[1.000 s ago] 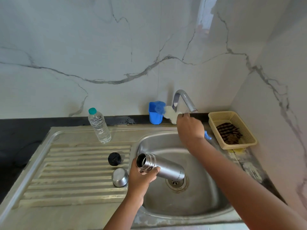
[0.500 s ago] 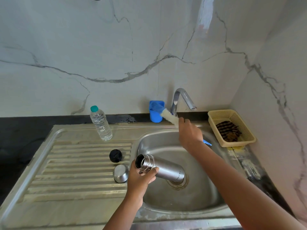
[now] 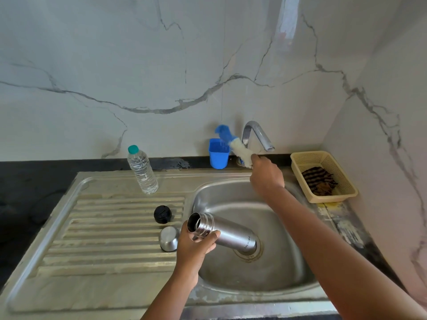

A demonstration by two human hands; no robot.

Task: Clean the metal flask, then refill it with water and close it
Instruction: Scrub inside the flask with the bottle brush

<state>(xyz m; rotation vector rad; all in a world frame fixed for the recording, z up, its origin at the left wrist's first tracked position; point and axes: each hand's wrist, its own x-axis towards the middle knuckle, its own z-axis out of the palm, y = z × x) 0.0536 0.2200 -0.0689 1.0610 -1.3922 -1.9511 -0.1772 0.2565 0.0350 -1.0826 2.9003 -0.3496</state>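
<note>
Two hands busy: left hand (image 3: 195,244) fingers curl round neck of open, lidless silver metal flask (image 3: 223,230), held tilted over steel sink basin (image 3: 286,271), base twd drain. Right hand (image 3: 266,173) fingers clamp handle of white-and-blue bristle bottle brush (image 3: 233,144), raised nr chrome tap (image 3: 256,135), above blue plastic cup (image 3: 218,155). Black round stopper (image 3: 162,214) & steel cap (image 3: 168,238) sit on ribbed drainboard w/ clear plastic water bottle (image 3: 142,170).
</note>
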